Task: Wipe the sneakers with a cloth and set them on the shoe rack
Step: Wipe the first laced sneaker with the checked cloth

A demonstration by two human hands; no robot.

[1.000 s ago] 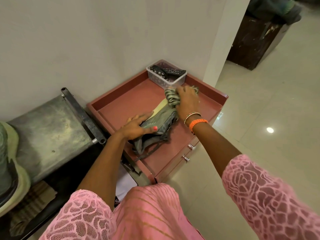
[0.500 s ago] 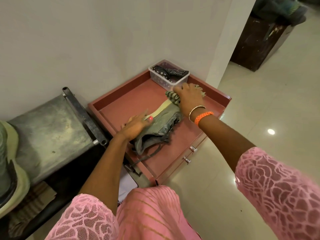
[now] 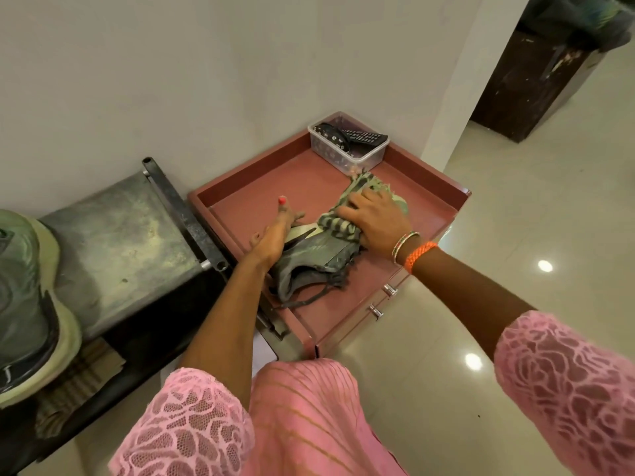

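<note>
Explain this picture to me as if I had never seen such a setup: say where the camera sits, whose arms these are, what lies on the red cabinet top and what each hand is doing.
There is no machine here. The camera sits on a person's head and looks down, so the two arms in pink sleeves are that person's own. The red cabinet top has a raised rim. On it a grey-green sneaker lies on its side. The left hand steadies it, fingers mostly straight. The right hand presses a striped cloth against the sneaker's front part to wipe it. At the back corner stands a clear plastic box with a remote control inside. At the far left a second sneaker rests on a metal bench.
</note>
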